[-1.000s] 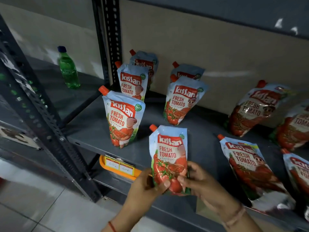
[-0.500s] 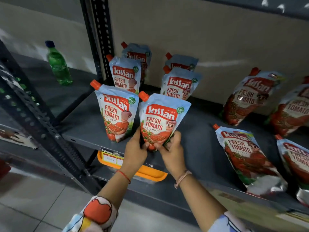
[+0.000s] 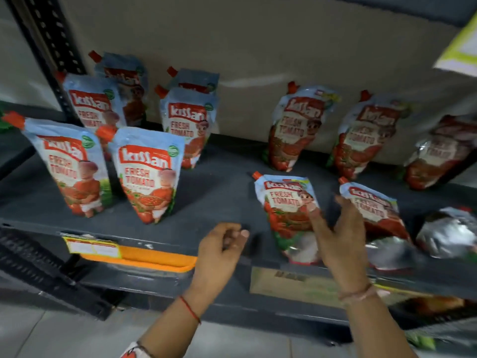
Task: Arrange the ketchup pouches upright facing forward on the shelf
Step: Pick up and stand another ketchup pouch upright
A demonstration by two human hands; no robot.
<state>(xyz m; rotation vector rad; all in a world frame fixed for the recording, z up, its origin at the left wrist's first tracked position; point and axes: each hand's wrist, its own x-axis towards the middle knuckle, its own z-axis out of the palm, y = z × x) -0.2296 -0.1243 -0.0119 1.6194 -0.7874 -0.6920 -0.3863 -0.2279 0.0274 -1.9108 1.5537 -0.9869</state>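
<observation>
Several red and pale-blue ketchup pouches are on the dark grey shelf [image 3: 219,192]. One pouch [image 3: 148,174] stands upright facing forward near the front, beside another upright pouch [image 3: 69,164] at its left. More stand behind them. A pouch [image 3: 286,210] lies flat at the front right, and a second flat pouch [image 3: 376,210] lies right of it. Three pouches lean against the back board. My right hand [image 3: 340,233] is over the flat pouch, fingers spread, touching its lower right edge. My left hand [image 3: 219,246] hovers at the shelf's front edge, fingers loosely curled, holding nothing.
An orange price-tag holder [image 3: 144,258] with a label hangs on the shelf's front lip. A black perforated upright [image 3: 49,40] stands at the left. A silver-backed pouch [image 3: 446,231] lies at the far right. A cardboard box [image 3: 291,282] sits on the shelf below.
Both hands have let go of the pouch, which now stands upright beside the left one. They moved right; my right hand has reached the flat pouch. The camera swung right.
</observation>
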